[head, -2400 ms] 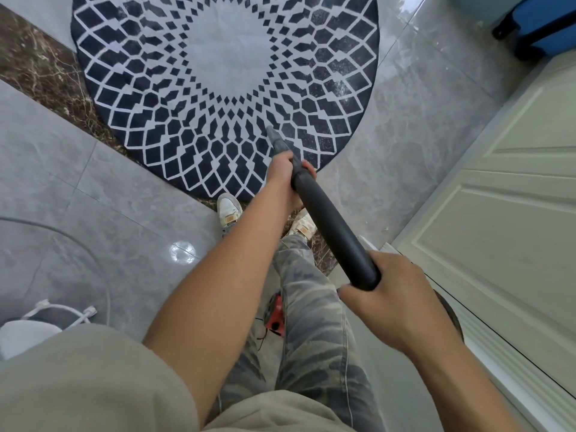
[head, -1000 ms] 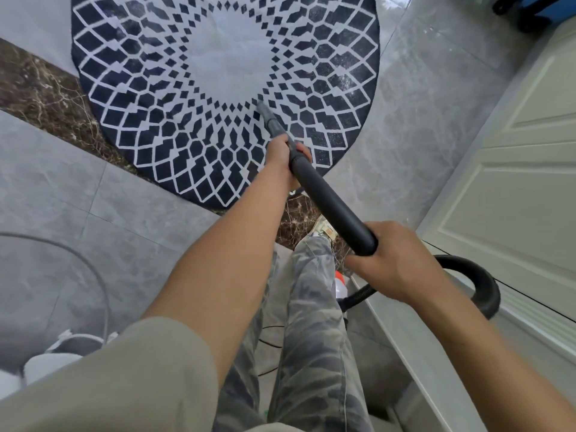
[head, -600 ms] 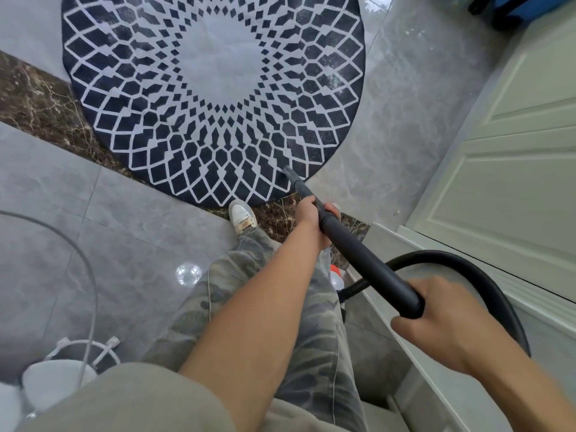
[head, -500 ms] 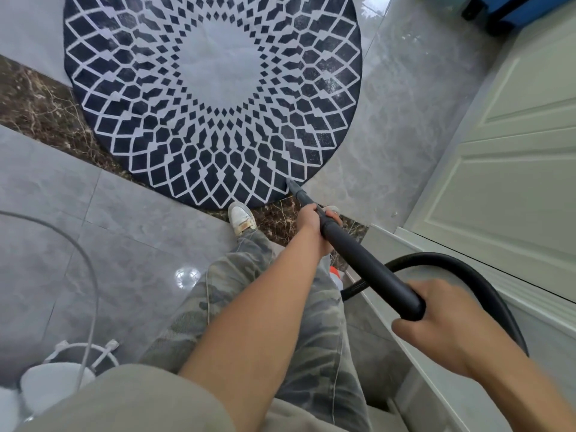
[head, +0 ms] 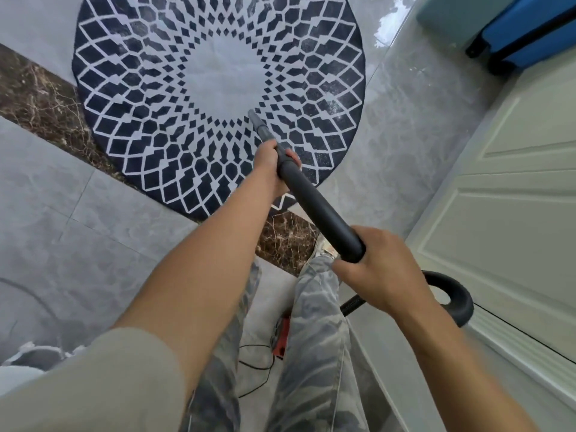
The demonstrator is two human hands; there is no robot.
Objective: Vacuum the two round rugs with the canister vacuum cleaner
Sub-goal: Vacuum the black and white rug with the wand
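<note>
A round rug (head: pixel 149 98), dark blue with a white lattice and a pale centre, lies on the tiled floor ahead. The dark vacuum wand (head: pixel 314 201) slants from lower right up to it, and its grey nozzle tip (head: pixel 255 120) sits near the edge of the pale centre. My left hand (head: pixel 271 160) grips the wand low down, near the nozzle. My right hand (head: pixel 377 269) holds its upper end. The black hose (head: pixel 452 294) loops out behind my right hand. A red part of the vacuum canister (head: pixel 282 338) shows between my legs. Only this one rug is in view.
A cream panelled door (head: pixel 505 213) stands close on the right. A blue suitcase (head: pixel 530 32) sits at the top right. A thin black cord (head: pixel 255 366) runs on the floor by my feet. A white object (head: pixel 28 360) lies at the lower left.
The wand has been pushed forward: its nozzle went from the rug's near edge to beside the pale centre. Both hands moved forward with it, keeping their hold.
</note>
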